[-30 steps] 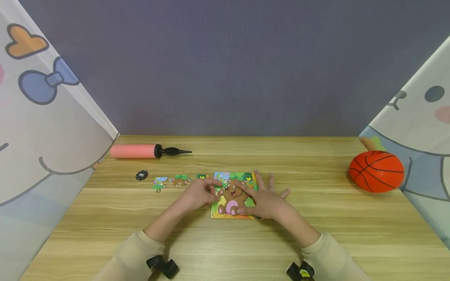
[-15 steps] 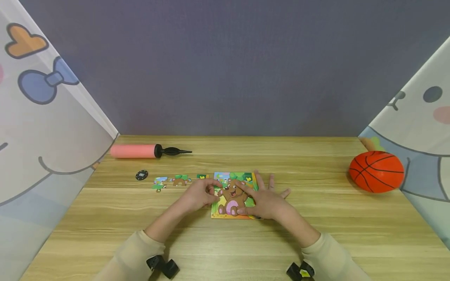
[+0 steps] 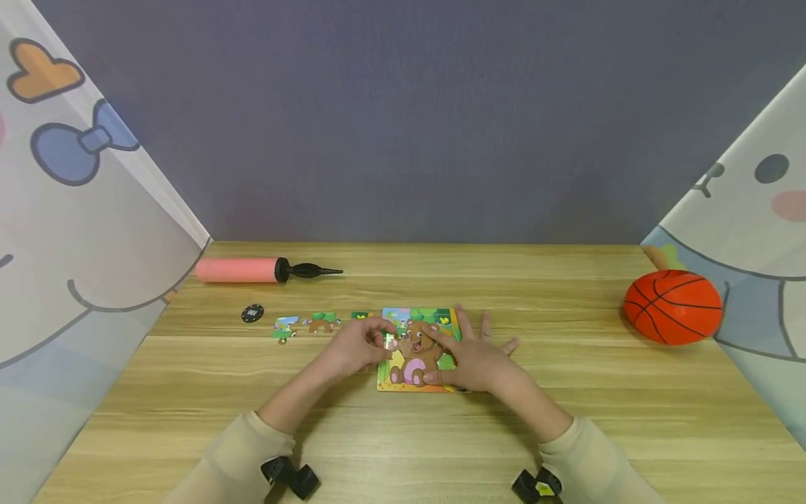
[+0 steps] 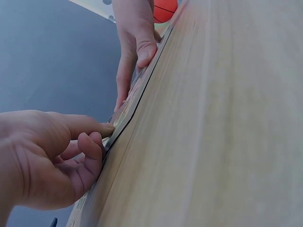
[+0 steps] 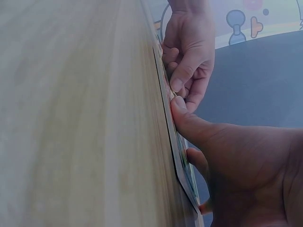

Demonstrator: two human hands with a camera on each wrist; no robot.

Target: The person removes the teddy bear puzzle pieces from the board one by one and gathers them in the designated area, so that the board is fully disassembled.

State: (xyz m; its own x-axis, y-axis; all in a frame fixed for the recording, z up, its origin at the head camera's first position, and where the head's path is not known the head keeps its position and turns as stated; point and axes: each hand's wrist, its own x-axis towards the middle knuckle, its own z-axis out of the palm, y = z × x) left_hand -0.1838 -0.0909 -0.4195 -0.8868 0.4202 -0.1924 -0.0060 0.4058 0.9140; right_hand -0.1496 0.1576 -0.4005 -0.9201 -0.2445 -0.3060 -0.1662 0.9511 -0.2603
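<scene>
Bear puzzle [image 3: 415, 364] under both hands, flat on a wood-grain table [image 3: 441, 448]. The puzzle is a thin, roughly square board showing a brown cartoon bear with an open mouth and pink belly, set among green foliage, blue sky at upper left, a small yellow figure at upper right, and an orange strip along the near edge. The left hand [image 3: 355, 348] has its grip on the board's left side, thumb and index finger bent toward each other; whether they clamp a piece cannot be told. The right hand [image 3: 481, 360] lies across the board's right side, grip apart, fingers spread, thumb and index finger resting on the picture. Left of the left grip runs a row of loose pieces [image 3: 322, 323] in matching colours, one partly hidden by that hand. Farther left lies a round black chip [image 3: 252, 313] with white print, apparently "100". Beyond the left grip is a pink pump [image 3: 236, 270] with a black nozzle; well right of the right grip, an orange-red ball [image 3: 674, 307] with black basketball lines.
</scene>
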